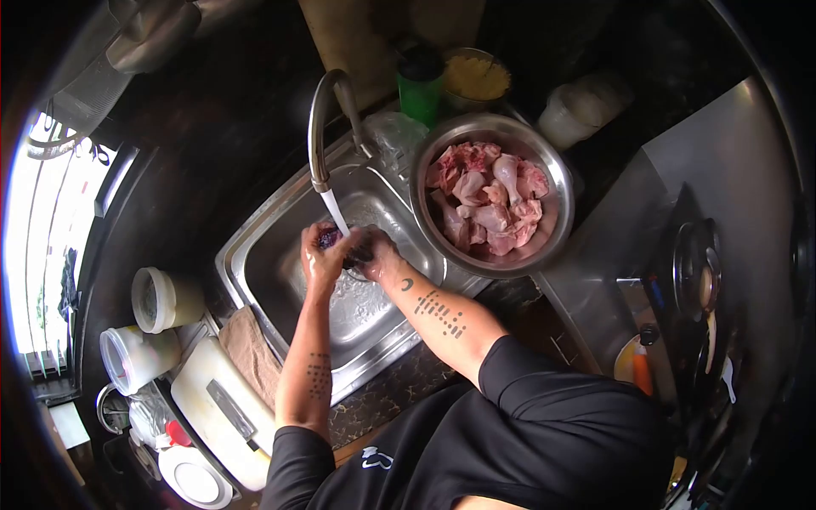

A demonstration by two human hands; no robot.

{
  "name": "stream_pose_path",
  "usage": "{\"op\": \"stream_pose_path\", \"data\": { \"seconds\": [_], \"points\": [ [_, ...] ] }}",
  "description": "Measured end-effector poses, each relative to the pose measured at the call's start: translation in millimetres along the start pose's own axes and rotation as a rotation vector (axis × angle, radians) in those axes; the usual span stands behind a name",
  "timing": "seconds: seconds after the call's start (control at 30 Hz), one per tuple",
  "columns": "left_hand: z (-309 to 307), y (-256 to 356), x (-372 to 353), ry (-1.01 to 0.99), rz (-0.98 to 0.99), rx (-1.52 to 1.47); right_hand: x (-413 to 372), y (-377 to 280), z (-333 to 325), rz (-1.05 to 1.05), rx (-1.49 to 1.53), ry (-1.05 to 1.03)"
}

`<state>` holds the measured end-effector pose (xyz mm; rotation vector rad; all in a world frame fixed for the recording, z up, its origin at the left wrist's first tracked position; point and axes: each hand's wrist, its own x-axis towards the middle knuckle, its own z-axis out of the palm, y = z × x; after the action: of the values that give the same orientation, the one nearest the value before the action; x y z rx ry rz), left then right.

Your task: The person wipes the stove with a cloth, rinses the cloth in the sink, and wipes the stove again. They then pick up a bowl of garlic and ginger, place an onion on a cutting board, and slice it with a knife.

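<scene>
Water runs from the curved tap (320, 136) into the steel sink (255, 285). Under the stream, my left hand (321, 255) is closed round a dark purple item (328, 237), which I cannot identify. Close beside it, my right hand (374, 255) has its fingers curled at a dark, wet thing between the hands; what it grips is partly hidden. Both hands are wet and nearly touch. Right of the sink stands a large steel bowl (561, 204) holding raw chicken pieces (493, 200).
A white cutting board (200, 391) with a knife (231, 412) lies left of the sink, by a brown cloth (251, 348). Plastic tubs (140, 357) stand beyond. Behind the bowl are a green bottle (419, 89), a yellow-filled bowl (476, 76) and a whitish container (569, 115).
</scene>
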<state>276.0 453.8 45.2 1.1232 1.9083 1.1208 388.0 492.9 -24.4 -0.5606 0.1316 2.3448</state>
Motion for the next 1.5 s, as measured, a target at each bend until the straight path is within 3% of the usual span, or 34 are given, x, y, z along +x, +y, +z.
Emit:
{"op": "stream_pose_path", "data": {
  "seconds": [0.03,0.1,0.13,0.17,0.2,0.23,0.27,0.3,0.33,0.37,0.43,0.5,0.57,0.67,0.7,0.77,0.8,0.83,0.9,1.0,1.03,1.23,1.27,1.3,1.33,1.37,1.43,1.47,1.5],
  "points": [
    [9.1,-4.7,-2.2,0.117,-0.043,-0.089,-0.8,3.1,1.5,0.003,0.002,-0.001],
    [29.8,-15.7,-2.9,0.210,-0.020,-0.763,-6.2,8.3,9.1,-0.167,0.022,0.254],
    [33.0,-17.3,-5.4,0.205,-0.022,-0.759,-2.7,12.5,16.0,-0.260,0.122,0.382],
    [34.6,-20.0,-9.6,0.194,-0.126,-0.973,-5.3,13.6,18.5,-0.343,0.069,0.483],
    [33.9,-21.1,-14.7,0.181,-0.235,-1.181,-1.3,16.7,16.5,-0.456,-0.016,0.471],
    [31.3,-31.9,-17.2,0.175,-0.245,-1.171,-0.2,22.4,22.1,-0.567,-0.101,0.460],
    [25.6,-47.1,-14.7,0.145,-0.347,-1.385,-0.4,32.8,28.8,-0.775,-0.335,0.482],
    [18.1,-64.5,-12.1,0.113,-0.453,-1.595,-3.2,39.5,32.3,-0.839,-0.401,0.406],
    [6.1,-53.0,-17.0,0.041,-0.474,-1.582,-14.6,45.2,38.1,-0.892,-0.671,0.391],
    [1.1,-39.7,-23.6,0.091,-0.631,-1.406,-24.8,50.8,45.1,-0.936,-0.943,0.369],
    [-12.8,-28.7,-36.3,-0.108,-0.533,-1.358,-49.4,61.3,84.7,-0.952,-1.005,0.267],
    [-27.0,-31.0,-30.9,-0.127,-0.593,-1.441,-59.5,69.5,109.1,-0.881,-1.109,0.072],
    [-56.7,-35.1,-0.1,-0.430,-0.572,-1.231,-69.6,67.5,131.7,-1.284,-1.452,-0.245],
    [-104.0,-34.3,25.7,-0.833,-0.550,-0.883,-80.7,74.5,155.0,-1.426,-1.591,-0.636],
    [-99.7,45.5,-18.3,-0.660,-0.054,-0.433,-87.8,74.1,161.1,-1.436,-1.621,-0.770],
    [-107.8,93.6,-15.3,-0.860,0.244,-0.289,-96.9,82.2,164.8,-1.419,-1.744,-0.926],
    [-103.5,109.6,-33.1,-0.730,0.419,-0.245,-95.6,90.3,157.7,-1.439,-1.806,-0.956],
    [-105.5,116.3,0.1,-1.034,-0.376,-0.051,-92.7,98.6,147.3,-1.461,-1.873,-0.985],
    [-97.7,92.3,9.8,-1.166,-0.565,0.150,-87.4,113.3,128.8,-1.374,-1.938,-1.062],
    [-88.5,58.7,-2.9,-1.196,-0.344,0.266,-74.5,139.7,98.9,-0.995,-2.204,-1.180],
    [-84.6,52.2,-8.3,-1.203,-0.237,0.342,-70.0,149.7,87.5,-0.995,-2.200,-1.178],
    [-80.0,27.1,-36.1,-1.000,-0.369,0.667,-72.8,160.9,64.4,-0.667,-2.294,-1.438],
    [-84.6,25.1,-39.5,-0.907,-0.473,0.497,-70.1,166.0,57.5,-0.624,-2.317,-1.459],
    [-89.4,23.0,-42.1,-0.809,-0.563,0.319,-80.8,139.3,69.4,-0.621,-2.134,-1.482],
    [-94.3,21.7,-44.7,-0.744,-0.697,0.091,-88.0,120.8,73.9,-0.780,-1.915,-1.426],
    [-103.4,10.8,-46.6,-0.725,-0.686,-0.150,-94.4,107.8,75.6,-0.910,-1.695,-1.352],
    [-108.9,34.1,-64.8,-0.451,-0.795,-0.335,-106.0,89.9,76.8,-0.952,-1.389,-0.971],
    [-114.0,18.0,-70.4,-0.336,-0.787,-0.291,-113.2,82.1,75.6,-0.787,-1.307,-0.682],
    [-118.9,17.7,-81.5,-0.306,-0.843,-0.406,-115.5,72.8,72.4,-0.616,-1.320,-0.520]
  ]
}}
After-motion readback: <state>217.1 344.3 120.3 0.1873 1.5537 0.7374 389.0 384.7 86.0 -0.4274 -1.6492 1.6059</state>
